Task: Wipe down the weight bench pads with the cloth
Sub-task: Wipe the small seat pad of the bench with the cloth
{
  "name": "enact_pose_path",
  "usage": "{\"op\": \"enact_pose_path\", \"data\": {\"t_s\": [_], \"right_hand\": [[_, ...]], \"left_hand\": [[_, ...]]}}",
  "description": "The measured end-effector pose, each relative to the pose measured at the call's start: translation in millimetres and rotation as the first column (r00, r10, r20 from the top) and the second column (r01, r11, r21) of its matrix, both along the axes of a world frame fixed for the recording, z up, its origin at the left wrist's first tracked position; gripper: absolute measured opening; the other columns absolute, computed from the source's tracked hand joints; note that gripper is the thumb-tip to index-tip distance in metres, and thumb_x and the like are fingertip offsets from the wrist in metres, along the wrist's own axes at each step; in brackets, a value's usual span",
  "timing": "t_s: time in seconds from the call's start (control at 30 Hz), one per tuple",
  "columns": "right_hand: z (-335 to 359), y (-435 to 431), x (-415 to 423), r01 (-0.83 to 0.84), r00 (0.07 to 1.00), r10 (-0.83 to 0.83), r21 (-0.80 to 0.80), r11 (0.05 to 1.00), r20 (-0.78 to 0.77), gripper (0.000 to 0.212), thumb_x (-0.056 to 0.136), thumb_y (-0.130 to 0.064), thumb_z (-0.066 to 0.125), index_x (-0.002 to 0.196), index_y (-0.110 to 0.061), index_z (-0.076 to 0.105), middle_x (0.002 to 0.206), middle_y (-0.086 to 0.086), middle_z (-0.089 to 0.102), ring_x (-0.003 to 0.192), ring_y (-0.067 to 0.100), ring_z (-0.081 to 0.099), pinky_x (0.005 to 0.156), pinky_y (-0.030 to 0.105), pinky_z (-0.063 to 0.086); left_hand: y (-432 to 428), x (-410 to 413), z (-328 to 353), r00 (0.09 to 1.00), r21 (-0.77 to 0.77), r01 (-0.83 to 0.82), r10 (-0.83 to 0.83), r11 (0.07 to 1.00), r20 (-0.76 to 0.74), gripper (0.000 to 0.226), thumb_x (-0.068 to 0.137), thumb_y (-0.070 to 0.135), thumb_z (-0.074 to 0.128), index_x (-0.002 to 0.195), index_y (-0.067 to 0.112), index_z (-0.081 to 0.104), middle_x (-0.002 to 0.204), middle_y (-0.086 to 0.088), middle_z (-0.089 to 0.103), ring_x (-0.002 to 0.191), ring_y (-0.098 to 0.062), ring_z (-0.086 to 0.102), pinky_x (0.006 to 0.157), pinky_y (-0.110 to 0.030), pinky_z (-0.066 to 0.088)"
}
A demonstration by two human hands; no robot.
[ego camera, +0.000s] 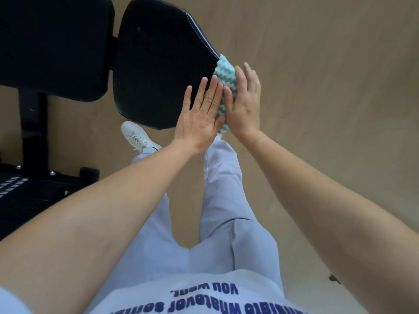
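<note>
Gym or home workout corner. Evidence: black padded seat pad (158, 64) of a weight bench directly ahead of the hands (217, 105); second black pad (54, 46) further left of them; black steel upright and base frame (31, 137) below-left, with bolts showing; plain tan floor (328, 87) right of and beneath the hands, otherwise unfurnished.

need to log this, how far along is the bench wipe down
Done: nothing can be confirmed; no wet streaks show on either pad. In hand: both hands, left hand and right hand, press the green-and-white cloth against the side edge of the seat pad. Left: likely the rest of that pad and the back pad, which no hand is touching.
</note>
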State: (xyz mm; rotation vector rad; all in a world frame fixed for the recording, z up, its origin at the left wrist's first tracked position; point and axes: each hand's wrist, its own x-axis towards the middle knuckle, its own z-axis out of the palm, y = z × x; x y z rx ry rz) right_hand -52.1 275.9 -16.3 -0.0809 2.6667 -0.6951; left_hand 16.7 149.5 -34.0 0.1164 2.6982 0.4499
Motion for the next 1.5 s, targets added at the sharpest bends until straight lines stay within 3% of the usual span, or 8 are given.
{"op": "enact_pose_path", "data": {"t_s": [0.13,0.3,0.53,0.63,1.03,1.17,1.37,1.5], "right_hand": [[3,-1,26,-0.433,0.865,0.496,0.384,0.816,-0.079,0.064,0.109,-0.041,0.032,0.159,-0.003,0.022,0.167,0.016,0.023,0.154,0.041,0.020,0.127,0.054,0.009],[8,6,38,-0.751,0.585,0.807,0.323,0.576,-0.079,0.058,0.109,-0.025,0.042,0.161,-0.006,0.023,0.168,0.012,0.023,0.156,0.036,0.020,0.128,0.052,0.015],[-3,-53,18,-0.774,0.572,0.809,0.414,0.479,0.135,0.063,0.109,-0.050,0.022,0.164,-0.025,0.006,0.173,0.006,0.001,0.159,0.033,-0.002,0.128,0.051,0.002],[-8,-69,1,-0.809,0.515,0.840,0.417,0.413,0.167,0.065,0.108,-0.056,0.019,0.164,-0.028,0.002,0.173,0.003,-0.003,0.159,0.032,-0.006,0.128,0.051,-0.001],[-42,-189,-104,-0.859,0.379,0.908,0.432,0.275,0.176,0.078,0.098,-0.074,0.012,0.164,-0.033,0.001,0.173,0.005,-0.004,0.158,0.032,-0.007,0.128,0.055,0.000],[-53,-227,-114,-0.867,0.354,0.903,0.449,0.218,0.245,0.083,0.095,-0.076,0.008,0.163,-0.029,0.011,0.171,0.009,0.012,0.158,0.037,-0.002,0.126,0.060,-0.002],[-53,-245,-80,-0.915,0.167,0.961,0.397,0.067,0.221,0.065,0.099,-0.062,0.022,0.136,-0.016,0.050,0.132,0.011,0.053,0.134,0.039,0.042,0.123,0.064,0.010],[-57,-249,-48,-0.936,0.012,0.980,0.348,-0.059,0.197,0.061,0.101,-0.061,0.024,0.127,-0.017,0.058,0.122,0.009,0.058,0.119,0.039,0.050,0.120,0.065,0.018]], "left_hand": [[-23,36,-7,1.000,0.038,-0.003,0.003,0.999,0.022,0.067,0.111,0.041,0.026,0.160,0.014,-0.011,0.171,-0.007,-0.003,0.158,-0.030,-0.002,0.126,-0.052,-0.005],[-49,67,-9,0.974,0.012,-0.194,0.191,0.981,0.125,0.068,0.107,0.046,0.017,0.161,0.014,-0.008,0.170,-0.004,-0.009,0.157,-0.031,-0.005,0.126,-0.052,-0.007],[-73,70,-2,0.908,0.059,-0.416,0.410,0.908,0.088,0.073,0.099,0.031,0.033,0.162,0.005,0.008,0.171,-0.012,0.002,0.157,-0.033,0.000,0.126,-0.055,0.002],[-77,61,-8,0.948,0.171,-0.316,0.319,0.933,0.012,0.070,0.100,0.030,0.040,0.161,0.005,0.016,0.170,-0.013,0.012,0.157,-0.032,0.009,0.127,-0.051,0.009],[-169,-15,-56,0.898,0.014,-0.430,0.426,0.903,0.109,0.067,0.107,0.046,0.016,0.162,0.016,-0.006,0.171,-0.004,-0.008,0.158,-0.019,-0.007,0.127,-0.051,-0.001],[-181,-14,-62,0.832,0.046,-0.552,0.545,0.833,0.109,0.067,0.107,0.047,0.016,0.162,0.010,0.004,0.171,-0.007,0.004,0.158,-0.020,0.003,0.128,-0.045,0.002],[-166,31,-57,0.728,0.151,-0.685,0.671,0.713,0.138,0.066,0.103,0.036,0.024,0.159,0.001,0.021,0.164,-0.013,0.030,0.153,-0.028,0.026,0.125,-0.044,0.020],[-155,64,-57,0.519,0.275,-0.849,0.806,0.450,0.285,0.055,0.104,0.026,0.039,0.154,0.005,0.033,0.141,-0.020,0.052,0.118,-0.043,0.055,0.097,-0.051,0.045]]}}
